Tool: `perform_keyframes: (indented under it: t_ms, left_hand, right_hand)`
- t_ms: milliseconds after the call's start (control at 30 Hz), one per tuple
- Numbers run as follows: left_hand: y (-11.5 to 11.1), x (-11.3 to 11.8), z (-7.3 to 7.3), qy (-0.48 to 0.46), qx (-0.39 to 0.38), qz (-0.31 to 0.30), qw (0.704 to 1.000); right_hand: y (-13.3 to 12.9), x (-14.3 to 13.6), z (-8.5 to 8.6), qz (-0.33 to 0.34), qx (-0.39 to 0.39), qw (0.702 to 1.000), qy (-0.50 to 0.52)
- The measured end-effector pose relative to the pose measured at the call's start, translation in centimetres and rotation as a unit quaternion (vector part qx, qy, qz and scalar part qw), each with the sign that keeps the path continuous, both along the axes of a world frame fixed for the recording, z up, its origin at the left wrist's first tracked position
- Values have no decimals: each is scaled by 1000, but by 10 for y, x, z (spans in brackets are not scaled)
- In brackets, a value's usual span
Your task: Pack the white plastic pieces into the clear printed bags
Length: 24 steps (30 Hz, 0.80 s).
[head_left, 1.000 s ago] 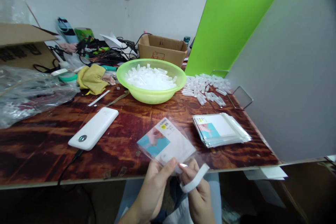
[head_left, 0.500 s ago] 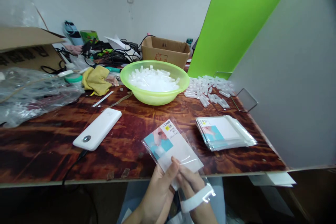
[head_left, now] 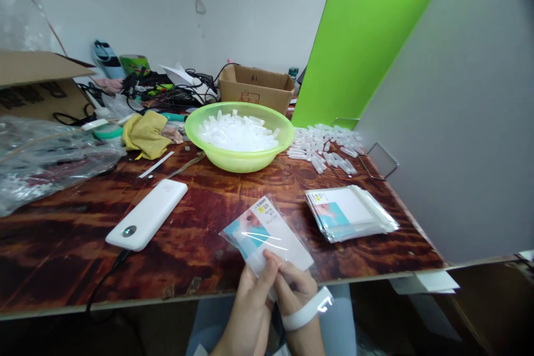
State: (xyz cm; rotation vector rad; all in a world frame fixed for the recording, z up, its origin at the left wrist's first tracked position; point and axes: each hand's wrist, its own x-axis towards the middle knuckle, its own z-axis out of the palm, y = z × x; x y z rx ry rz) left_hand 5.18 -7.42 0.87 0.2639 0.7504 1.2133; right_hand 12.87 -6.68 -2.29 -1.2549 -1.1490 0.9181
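Note:
A printed card in a clear plastic bag point(head_left: 287, 236) is held between my two hands at the table's front edge, tilted to the upper left. My left hand point(head_left: 252, 297) grips its lower left part, thumb on the front. Closed around the lower right part is my right hand point(head_left: 296, 289), its fingers bent. The bag's flap with a white strip point(head_left: 306, 310) lies across my right wrist. To the right lies a stack of similar bagged cards point(head_left: 350, 211). Beyond the hands stands a light green bowl point(head_left: 240, 162) full of small translucent white plastic pieces point(head_left: 237, 130).
Loose translucent pieces point(head_left: 325, 147) lie right of the bowl beside a thin metal stand point(head_left: 381, 161). A white power bank point(head_left: 148, 214) with a cable rests at left. Behind are a yellow cloth point(head_left: 146, 133), clear plastic sheeting point(head_left: 54, 158) and a cardboard box point(head_left: 256, 86).
The bagged card has tilted a little, and bright reflections now cross its front. My right fingers have curled further in against it. The whole view has shifted slightly.

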Motion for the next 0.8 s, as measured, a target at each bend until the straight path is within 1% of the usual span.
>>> perform_keyframes:
  t_ms: [67,100,167,200,233,300,367,433,500,533,567,600,633,667,700,733,767,800]
  left_hand:
    - [2,-2,2,-4,-23,15,1000]
    - [4,-3,3,-6,-36,33,999]
    - [10,-6,7,-2,-50,81,995]
    - [14,-7,8,9,-50,107,993]
    - [17,-8,10,24,-46,128,990]
    - [22,-11,11,55,-38,148,987]
    - [25,-14,11,67,-28,144,987]
    - [27,-19,11,78,-17,125,989]
    - [30,-27,12,120,-8,136,983]
    - [32,-32,12,146,-5,151,978]
    - [35,-38,13,163,-3,166,973]
    - [37,-44,12,168,-5,171,971]
    - [39,-52,11,165,-13,165,972]
    - [39,-61,9,156,-27,148,976]
    - [39,-70,5,151,-46,128,979]
    - [37,-81,0,149,-68,108,981]
    - [35,-92,-5,151,-93,88,980]
    - [31,-102,-11,155,-109,70,979]
  right_hand:
    - [-2,2,-2,1,-33,999,26]
    - [-3,5,-2,14,-42,997,60]
    - [-6,11,1,68,-36,985,155]
    - [-7,14,4,92,-21,978,187]
    - [-8,15,8,106,-7,974,199]
    - [-9,16,16,107,-3,980,167]
    - [-10,16,24,77,-16,992,94]
    - [-9,23,28,21,-15,999,28]
    - [-4,40,28,-61,31,996,-65]
    - [-1,54,26,-104,75,983,-131]
    - [4,69,23,-143,121,958,-215]
    - [8,85,20,-172,157,922,-310]
    - [13,101,16,-185,177,879,-401]
    - [17,116,12,-187,183,837,-480]
    - [20,129,7,-181,178,803,-539]
    - [21,138,2,-169,170,780,-577]
    - [21,145,-2,-159,168,768,-597]
    - [19,148,-6,-155,176,762,-603]
